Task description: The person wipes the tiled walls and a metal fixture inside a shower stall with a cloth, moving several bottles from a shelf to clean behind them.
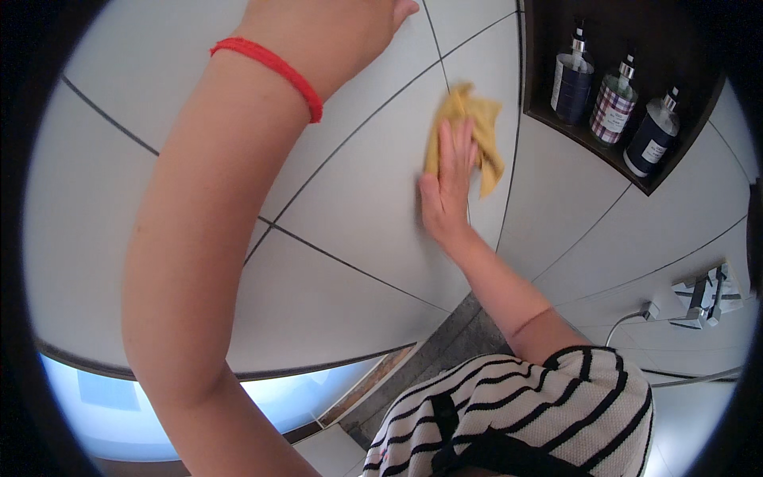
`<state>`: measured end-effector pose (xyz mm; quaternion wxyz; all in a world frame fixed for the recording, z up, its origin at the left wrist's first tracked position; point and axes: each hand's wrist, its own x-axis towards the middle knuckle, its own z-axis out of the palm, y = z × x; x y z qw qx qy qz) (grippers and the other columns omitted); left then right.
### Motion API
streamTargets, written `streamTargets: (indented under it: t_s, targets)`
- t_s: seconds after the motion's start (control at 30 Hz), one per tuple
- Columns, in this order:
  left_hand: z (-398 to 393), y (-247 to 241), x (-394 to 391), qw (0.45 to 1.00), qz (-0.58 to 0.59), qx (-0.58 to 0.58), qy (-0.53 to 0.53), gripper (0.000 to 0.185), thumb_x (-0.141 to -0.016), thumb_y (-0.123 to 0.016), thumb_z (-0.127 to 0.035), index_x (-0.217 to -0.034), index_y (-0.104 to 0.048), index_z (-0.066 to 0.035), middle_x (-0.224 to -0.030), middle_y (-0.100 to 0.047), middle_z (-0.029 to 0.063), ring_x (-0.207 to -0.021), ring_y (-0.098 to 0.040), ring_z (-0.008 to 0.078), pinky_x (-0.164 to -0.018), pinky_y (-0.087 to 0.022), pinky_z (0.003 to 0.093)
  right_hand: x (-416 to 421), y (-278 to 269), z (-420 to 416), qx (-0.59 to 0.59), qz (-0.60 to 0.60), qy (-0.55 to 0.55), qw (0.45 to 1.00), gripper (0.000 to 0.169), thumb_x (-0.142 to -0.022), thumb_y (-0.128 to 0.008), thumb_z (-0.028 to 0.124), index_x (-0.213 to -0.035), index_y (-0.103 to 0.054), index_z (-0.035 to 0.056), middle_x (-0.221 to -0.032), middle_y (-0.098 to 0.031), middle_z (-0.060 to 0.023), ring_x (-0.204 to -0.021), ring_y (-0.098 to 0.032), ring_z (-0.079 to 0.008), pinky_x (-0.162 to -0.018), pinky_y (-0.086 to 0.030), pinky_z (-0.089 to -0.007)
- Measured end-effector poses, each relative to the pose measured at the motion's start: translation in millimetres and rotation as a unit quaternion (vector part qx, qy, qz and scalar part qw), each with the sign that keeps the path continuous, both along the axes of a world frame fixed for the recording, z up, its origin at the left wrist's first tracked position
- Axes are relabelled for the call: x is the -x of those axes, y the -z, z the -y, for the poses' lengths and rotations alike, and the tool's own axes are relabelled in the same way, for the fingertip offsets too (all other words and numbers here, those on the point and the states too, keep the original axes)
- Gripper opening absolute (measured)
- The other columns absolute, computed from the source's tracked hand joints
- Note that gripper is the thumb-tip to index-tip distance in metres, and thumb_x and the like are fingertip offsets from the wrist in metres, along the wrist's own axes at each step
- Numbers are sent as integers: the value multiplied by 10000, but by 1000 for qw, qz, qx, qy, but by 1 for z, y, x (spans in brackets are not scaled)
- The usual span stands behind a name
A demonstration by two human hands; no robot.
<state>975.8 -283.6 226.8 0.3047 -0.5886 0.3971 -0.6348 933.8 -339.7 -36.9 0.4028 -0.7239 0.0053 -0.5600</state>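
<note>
My right hand point(450, 179) presses a yellow cloth point(489, 128) flat against the white tiled wall point(357, 203), near the corner; the hand and cloth are slightly blurred. My left arm, with a red string bracelet point(268, 62) at the wrist, reaches up across the view. My left hand point(334, 30) is at the top edge, partly cut off, close to the same tiles; a fingertip shows, and whether it holds anything is hidden.
A dark wall niche point(584, 128) at the upper right holds three pump bottles point(614, 110). Below it are a chrome shower mixer point(706, 298) and a hose point(620, 325). Grey floor tiles point(465, 328) show under my right arm.
</note>
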Motion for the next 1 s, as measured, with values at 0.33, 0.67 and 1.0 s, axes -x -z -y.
streamTargets:
  t_s: [0.33, 0.67, 1.0]
  targets:
    - [1, 2, 17, 997, 10, 29, -64, 549, -919, -483, -425, -1368, -422, -114, -1448, -381, 36, -1378, -270, 170, -1148, -119, 505, -37, -3, 83, -161, -5, 30, 986, 557, -934, -382, 178, -1451, -224, 42, -1497, -207, -202, -1402, -133, -358, -1130, -103, -450]
    - [0, -2, 18, 999, -39, -10, -28, 555, -915, -482, -415, -1373, -415, -109, -1447, -384, 36, -1379, -267, 166, -1148, -115, 508, 10, -9, -48, 146, 57, -107, 982, 601, -826, -547, 188, -1402, -378, 158, -1481, -246, -200, -1362, -200, -433, -1103, -158, -498]
    - [9, 5, 8, 1000, 4, 17, -26, 553, -910, -492, -433, -1359, -434, -115, -1442, -389, 37, -1379, -264, 163, -1151, -107, 505, -21, 2, 52, -129, -17, 63, 990, 557, -927, -377, 166, -1446, -225, 30, -1489, -206, -215, -1400, -124, -371, -1126, -96, -459]
